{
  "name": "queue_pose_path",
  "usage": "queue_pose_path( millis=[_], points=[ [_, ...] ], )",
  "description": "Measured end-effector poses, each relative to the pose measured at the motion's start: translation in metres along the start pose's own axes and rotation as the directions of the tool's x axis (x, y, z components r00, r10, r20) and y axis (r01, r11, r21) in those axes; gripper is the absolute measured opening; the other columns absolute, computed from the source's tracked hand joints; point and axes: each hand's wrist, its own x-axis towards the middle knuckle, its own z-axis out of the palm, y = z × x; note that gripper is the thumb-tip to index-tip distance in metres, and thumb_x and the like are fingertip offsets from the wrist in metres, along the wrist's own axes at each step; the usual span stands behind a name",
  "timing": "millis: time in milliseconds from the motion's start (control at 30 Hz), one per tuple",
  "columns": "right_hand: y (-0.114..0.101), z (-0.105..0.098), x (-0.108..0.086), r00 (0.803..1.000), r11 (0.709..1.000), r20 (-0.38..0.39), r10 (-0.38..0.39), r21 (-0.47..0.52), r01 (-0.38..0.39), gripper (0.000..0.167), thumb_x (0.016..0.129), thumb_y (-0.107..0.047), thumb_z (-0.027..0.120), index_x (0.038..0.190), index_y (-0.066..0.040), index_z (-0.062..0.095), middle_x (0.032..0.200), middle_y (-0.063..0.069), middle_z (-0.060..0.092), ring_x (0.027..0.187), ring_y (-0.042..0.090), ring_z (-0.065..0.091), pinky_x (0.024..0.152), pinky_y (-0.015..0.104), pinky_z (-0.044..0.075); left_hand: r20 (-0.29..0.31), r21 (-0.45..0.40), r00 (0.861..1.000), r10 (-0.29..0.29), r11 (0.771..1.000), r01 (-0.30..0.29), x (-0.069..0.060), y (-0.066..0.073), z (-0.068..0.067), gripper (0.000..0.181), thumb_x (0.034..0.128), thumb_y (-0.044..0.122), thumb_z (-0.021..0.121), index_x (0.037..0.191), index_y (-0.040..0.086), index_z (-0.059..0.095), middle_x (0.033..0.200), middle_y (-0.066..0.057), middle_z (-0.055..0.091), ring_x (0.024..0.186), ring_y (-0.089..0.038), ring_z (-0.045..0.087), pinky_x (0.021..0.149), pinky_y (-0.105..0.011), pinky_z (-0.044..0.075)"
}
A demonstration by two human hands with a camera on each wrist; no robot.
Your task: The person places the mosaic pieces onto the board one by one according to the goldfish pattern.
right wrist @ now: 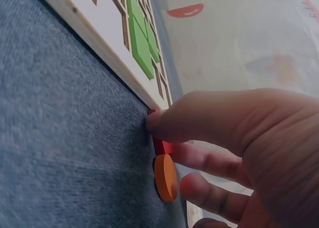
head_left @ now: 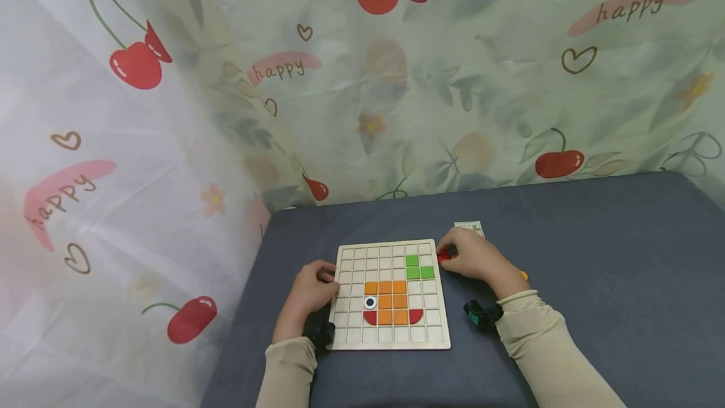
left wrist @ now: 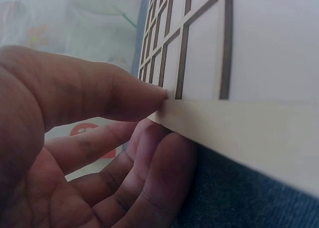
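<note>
A pale wooden grid board (head_left: pixel 354 257) lies on the dark cloth, holding orange squares (head_left: pixel 393 301), green squares (head_left: pixel 413 272), two red quarter-round pieces (head_left: pixel 416 315) and an eye piece (head_left: pixel 370 302). At its left edge my left hand (head_left: pixel 310 288) grips the rim; in the left wrist view the thumb (left wrist: pixel 134 94) presses the top, with fingertips against the side. Beyond the board's right edge, my right hand (head_left: pixel 476 255) pinches a red piece (right wrist: pixel 160 146) at the cloth, partly hidden by the thumb. An orange round piece (right wrist: pixel 166 178) stands close by that hand.
Behind my right hand lies a small printed grid card (head_left: pixel 469 226). Something orange (head_left: pixel 524 275) peeks out beside the right wrist. A dark cloth (head_left: pixel 612 269) covers the table, and patterned curtains (head_left: pixel 453 80) hang behind and to the left.
</note>
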Motion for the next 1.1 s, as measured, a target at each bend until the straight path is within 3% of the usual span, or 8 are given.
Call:
queue_pose_path(
  millis=[200, 467, 600, 733, 1100],
  points=[
    [0.0, -0.002, 0.001, 1.0, 1.0, 0.018, 0.025, 0.009, -0.025, 0.023, 0.086, -0.002, 0.075, 0.108, -0.006, 0.081, 0.104, 0.007, 0.075, 0.088, 0.019, 0.061, 0.079, 0.04, 0.053, -0.002, -0.011, 1.0, -0.001, 1.0, 0.001, -0.002, -0.002, -0.001, 0.041, 0.0871, 0.005, 0.072, 0.128, 0.0, 0.069, 0.104, -0.015, 0.069, 0.076, -0.02, 0.067, 0.067, -0.036, 0.059],
    [-0.007, -0.009, -0.002, 0.998, 0.998, 0.012, 0.062, -0.015, -0.062, 0.016, 0.091, -0.009, 0.078, 0.107, -0.009, 0.081, 0.104, 0.006, 0.073, 0.089, 0.02, 0.063, 0.082, 0.043, 0.056, -0.011, -0.008, 1.0, -0.006, 1.0, 0.006, -0.001, -0.003, -0.001, 0.042, 0.0862, 0.005, 0.071, 0.128, 0.001, 0.07, 0.104, -0.014, 0.07, 0.077, -0.02, 0.067, 0.066, -0.035, 0.058],
    [-0.016, -0.01, -0.003, 1.0, 1.0, 0.001, 0.021, -0.003, -0.021, 0.017, 0.092, -0.014, 0.081, 0.109, -0.008, 0.081, 0.105, 0.006, 0.071, 0.093, 0.021, 0.064, 0.084, 0.044, 0.057, -0.004, -0.007, 1.0, -0.011, 1.0, 0.011, 0.0, -0.003, 0.0, 0.042, 0.0871, 0.006, 0.071, 0.129, 0.003, 0.07, 0.105, -0.014, 0.07, 0.076, -0.02, 0.066, 0.066, -0.034, 0.056],
    [-0.032, -0.005, 0.001, 0.999, 0.997, 0.024, -0.03, 0.065, 0.028, 0.018, 0.093, -0.017, 0.081, 0.109, -0.01, 0.08, 0.107, 0.006, 0.07, 0.087, 0.019, 0.062, 0.078, 0.04, 0.054, 0.0, -0.006, 1.0, -0.009, 1.0, 0.009, 0.001, -0.002, 0.0, 0.042, 0.0878, 0.007, 0.072, 0.129, 0.003, 0.069, 0.106, -0.014, 0.07, 0.077, -0.02, 0.066, 0.066, -0.034, 0.056],
    [-0.076, 0.031, 0.029, 0.985, 0.987, 0.134, -0.11, 0.129, 0.093, 0.013, 0.094, -0.016, 0.078, 0.107, -0.017, 0.081, 0.105, -0.001, 0.068, 0.084, 0.016, 0.06, 0.077, 0.035, 0.053, 0.005, 0.004, 1.0, -0.007, 1.0, 0.007, 0.002, -0.003, 0.0, 0.041, 0.0881, 0.007, 0.072, 0.129, 0.002, 0.069, 0.106, -0.014, 0.07, 0.079, -0.02, 0.067, 0.068, -0.035, 0.057]
  ],
)
